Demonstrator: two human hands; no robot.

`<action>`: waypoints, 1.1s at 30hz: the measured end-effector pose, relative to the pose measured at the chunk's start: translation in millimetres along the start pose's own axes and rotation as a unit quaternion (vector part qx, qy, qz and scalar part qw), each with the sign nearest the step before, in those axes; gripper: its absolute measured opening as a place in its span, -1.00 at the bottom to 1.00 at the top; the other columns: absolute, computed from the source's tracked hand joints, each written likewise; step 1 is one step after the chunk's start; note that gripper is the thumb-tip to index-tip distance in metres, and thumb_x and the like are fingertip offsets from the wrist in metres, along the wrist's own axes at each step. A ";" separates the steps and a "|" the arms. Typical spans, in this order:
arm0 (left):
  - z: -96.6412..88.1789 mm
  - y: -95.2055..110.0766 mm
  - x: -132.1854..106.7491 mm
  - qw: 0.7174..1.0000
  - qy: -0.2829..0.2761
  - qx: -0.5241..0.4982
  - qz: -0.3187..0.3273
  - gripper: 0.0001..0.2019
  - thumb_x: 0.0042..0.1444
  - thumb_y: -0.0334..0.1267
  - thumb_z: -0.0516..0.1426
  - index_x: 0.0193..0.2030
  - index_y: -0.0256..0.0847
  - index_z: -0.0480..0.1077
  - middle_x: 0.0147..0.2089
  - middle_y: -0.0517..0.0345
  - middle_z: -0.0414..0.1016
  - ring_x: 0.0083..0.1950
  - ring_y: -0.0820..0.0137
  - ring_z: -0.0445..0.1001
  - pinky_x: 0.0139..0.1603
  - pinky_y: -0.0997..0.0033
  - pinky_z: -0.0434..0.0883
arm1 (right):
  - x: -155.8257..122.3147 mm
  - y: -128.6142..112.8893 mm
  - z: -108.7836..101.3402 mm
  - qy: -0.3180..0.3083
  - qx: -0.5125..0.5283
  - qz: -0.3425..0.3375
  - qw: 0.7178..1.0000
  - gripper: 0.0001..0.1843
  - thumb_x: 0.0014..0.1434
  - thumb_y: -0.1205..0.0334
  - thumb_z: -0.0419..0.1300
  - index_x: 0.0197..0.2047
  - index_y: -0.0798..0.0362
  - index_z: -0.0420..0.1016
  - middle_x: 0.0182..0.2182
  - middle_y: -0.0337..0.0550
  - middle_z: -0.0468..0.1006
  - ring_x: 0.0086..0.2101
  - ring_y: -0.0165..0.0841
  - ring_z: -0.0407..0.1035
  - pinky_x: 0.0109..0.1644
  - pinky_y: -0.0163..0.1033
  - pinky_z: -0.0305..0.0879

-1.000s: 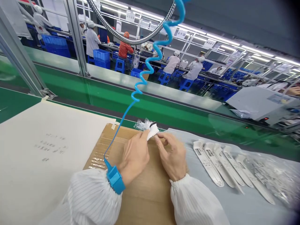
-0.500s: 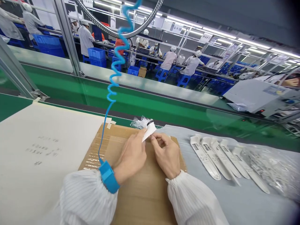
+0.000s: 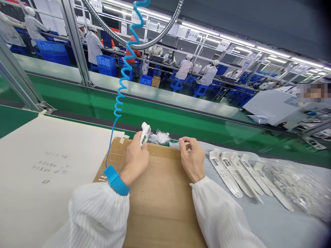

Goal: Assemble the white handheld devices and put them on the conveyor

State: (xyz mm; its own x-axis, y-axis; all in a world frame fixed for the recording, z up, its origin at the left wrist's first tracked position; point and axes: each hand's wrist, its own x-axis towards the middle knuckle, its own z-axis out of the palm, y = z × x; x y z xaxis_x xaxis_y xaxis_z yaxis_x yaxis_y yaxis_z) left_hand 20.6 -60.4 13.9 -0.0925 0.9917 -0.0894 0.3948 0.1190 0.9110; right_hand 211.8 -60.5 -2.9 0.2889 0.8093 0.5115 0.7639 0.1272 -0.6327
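My left hand [image 3: 136,159] holds a white plastic handheld device [image 3: 145,133] upright by its lower part, at the far edge of a brown cardboard sheet [image 3: 157,203]. A crumpled clear plastic wrap [image 3: 159,137] lies just to the right of the device. My right hand [image 3: 191,159] rests apart from the device, its fingers curled and nothing visible in them, near the cardboard's far right corner. Several long white plastic parts [image 3: 225,174] lie in a row to the right, on a clear plastic sheet [image 3: 292,182].
A large white sheet [image 3: 49,165] lies left of the cardboard. A blue wrist strap [image 3: 116,180] circles my left wrist, its coiled cord [image 3: 123,75] rising past a metal hose [image 3: 134,44]. Beyond lies a green conveyor [image 3: 144,110], with co-workers and blue crates [image 3: 106,62] further back.
The white device has left my right hand's fingers and moved up and left in my left hand. The two hands are now further apart, and the clear wrap lies uncovered beside the device.
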 end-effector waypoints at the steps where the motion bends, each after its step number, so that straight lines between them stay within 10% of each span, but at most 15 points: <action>1: -2.5 -1.6 3.4 1.000 0.016 -0.002 -0.001 -0.51 0.25 -0.35 0.00 0.33 -0.18 0.23 0.17 -0.10 0.48 0.18 0.09 0.43 0.25 0.05 0.29 | 5.2 -3.4 3.2 -0.013 -0.008 -0.031 0.999 -0.75 0.29 0.07 0.11 -0.28 0.03 0.49 -0.33 -0.16 0.54 -0.43 -0.35 0.30 -0.21 -0.17 0.19; 9: -1.3 -3.0 4.3 0.998 -0.045 -0.030 0.019 -0.54 0.23 -0.34 0.02 0.28 -0.10 0.29 0.14 0.00 0.51 0.18 0.15 0.44 0.21 0.14 0.33 | -1.6 -60.7 40.0 -0.128 0.091 -0.011 0.988 -0.68 0.22 -0.07 0.18 -0.12 -0.01 0.48 -0.18 -0.17 0.58 -0.31 -0.30 0.36 -0.14 -0.16 0.24; 17: -3.0 3.3 1.4 0.999 -0.043 -0.013 0.007 -0.51 0.24 -0.37 0.02 0.32 -0.14 0.24 0.17 -0.02 0.49 0.17 0.14 0.45 0.20 0.14 0.33 | 22.3 -10.1 50.9 -0.016 -0.042 -0.039 0.998 -0.74 0.32 0.11 0.05 -0.26 0.04 0.49 -0.28 -0.07 0.56 -0.27 -0.23 0.35 -0.10 -0.10 0.16; 21: -4.2 -1.6 6.2 1.000 0.005 0.001 0.001 -0.50 0.22 -0.37 0.02 0.32 -0.19 0.24 0.15 -0.07 0.49 0.15 0.13 0.45 0.19 0.14 0.32 | 26.9 2.9 50.3 -0.145 -0.153 -0.143 0.967 -0.71 0.34 0.30 -0.03 -0.24 0.05 0.53 -0.22 0.03 0.58 -0.17 -0.17 0.35 -0.05 -0.07 0.15; 26: -5.2 -7.4 12.1 0.999 0.030 -0.014 -0.013 -0.55 0.20 -0.32 0.03 0.24 -0.14 0.31 0.04 -0.01 0.53 0.06 0.17 0.47 0.10 0.17 0.36 | 32.4 20.7 6.4 -0.254 -0.129 -0.167 0.944 -0.69 0.30 0.34 0.02 -0.07 -0.05 0.56 -0.09 -0.14 0.64 -0.13 -0.26 0.47 -0.04 -0.17 0.29; 33: -4.5 -6.3 9.7 0.999 0.016 -0.037 -0.010 -0.57 0.17 -0.30 0.05 0.19 -0.15 0.35 -0.11 0.01 0.55 -0.15 0.23 0.49 -0.13 0.26 0.37 | 46.0 99.1 -97.8 -0.178 -0.341 -0.094 0.918 -0.59 0.12 0.41 0.11 -0.02 -0.09 0.59 0.03 0.01 0.53 -0.07 -0.07 0.36 -0.10 0.05 0.32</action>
State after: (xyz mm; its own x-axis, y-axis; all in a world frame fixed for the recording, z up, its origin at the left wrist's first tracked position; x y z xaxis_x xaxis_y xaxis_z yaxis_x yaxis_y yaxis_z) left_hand 13.1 -51.8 9.1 -0.1291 0.9870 -0.0959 0.3248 0.1335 0.9363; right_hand 357.3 -66.8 14.8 0.0019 0.9612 0.2757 0.9998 -0.0079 0.0204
